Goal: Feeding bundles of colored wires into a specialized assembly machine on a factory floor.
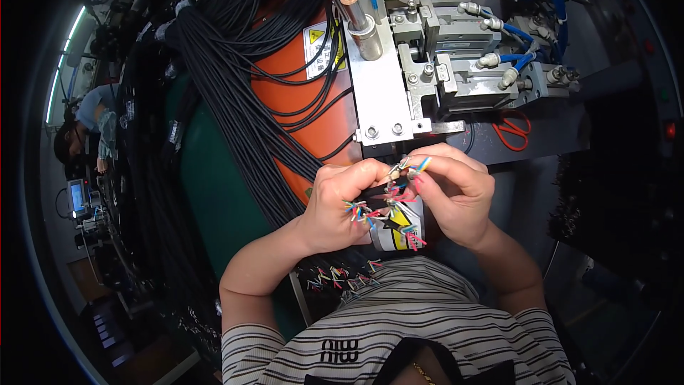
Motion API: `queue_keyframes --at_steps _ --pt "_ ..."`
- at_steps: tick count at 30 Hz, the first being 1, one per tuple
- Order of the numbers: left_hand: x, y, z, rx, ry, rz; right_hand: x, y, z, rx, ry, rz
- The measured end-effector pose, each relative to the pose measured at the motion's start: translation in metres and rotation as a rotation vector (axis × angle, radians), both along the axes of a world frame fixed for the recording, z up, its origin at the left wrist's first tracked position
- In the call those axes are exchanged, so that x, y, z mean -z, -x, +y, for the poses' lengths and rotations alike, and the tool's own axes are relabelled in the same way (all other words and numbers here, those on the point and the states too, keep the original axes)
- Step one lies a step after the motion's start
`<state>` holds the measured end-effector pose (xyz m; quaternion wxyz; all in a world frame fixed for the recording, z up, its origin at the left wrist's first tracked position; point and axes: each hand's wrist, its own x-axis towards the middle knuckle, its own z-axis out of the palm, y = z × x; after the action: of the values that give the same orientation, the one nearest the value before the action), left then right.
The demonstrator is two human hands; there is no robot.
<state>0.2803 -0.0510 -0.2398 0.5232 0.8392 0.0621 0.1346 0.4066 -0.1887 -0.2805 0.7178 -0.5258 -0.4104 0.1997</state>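
Note:
My left hand (329, 203) is closed around several black cables, whose stripped ends fan out in coloured wires (360, 212) beside its fingers. Facing it, my right hand (462, 198) pinches a small group of thin wires (425, 164), with blue, yellow and white among them. Between the two hands, silvery bare strands and more pink and white wires (405, 208) stick out. The fingers hide where these wires join their cables. Both hands are just in front of the metal machine's near edge.
A thick bundle of black cables (239, 117) runs across an orange surface (299, 100) on the left. Ahead stands a metal machine (381, 93) with pneumatic cylinders and blue hoses. Red-handled scissors (511, 132) lie to its right. Another person (89, 117) is at the far left.

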Motion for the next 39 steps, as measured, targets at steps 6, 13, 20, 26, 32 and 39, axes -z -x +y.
queue_keyframes --at_steps 6,13,20,26,32,39 --pt "0.003 0.002 -0.003 -0.021 -0.052 0.058 -0.003 -0.001 -0.006 -0.088 0.115 0.101" --pt "0.008 -0.003 -0.014 -0.116 -0.356 -0.112 0.001 0.013 -0.006 0.128 0.073 -0.004" --pt "0.014 -0.002 -0.016 -0.1 -0.501 -0.136 -0.014 -0.006 -0.011 0.134 0.177 -0.39" --pt "0.013 -0.002 -0.017 -0.049 -0.495 -0.08 -0.02 -0.019 -0.015 -0.055 0.303 -0.231" --pt "0.013 0.0 -0.016 -0.052 -0.455 -0.056 -0.01 -0.018 -0.014 0.007 0.272 -0.466" --pt "0.014 0.006 -0.006 0.003 -0.71 -0.073 0.004 -0.02 -0.013 0.033 0.372 -0.48"
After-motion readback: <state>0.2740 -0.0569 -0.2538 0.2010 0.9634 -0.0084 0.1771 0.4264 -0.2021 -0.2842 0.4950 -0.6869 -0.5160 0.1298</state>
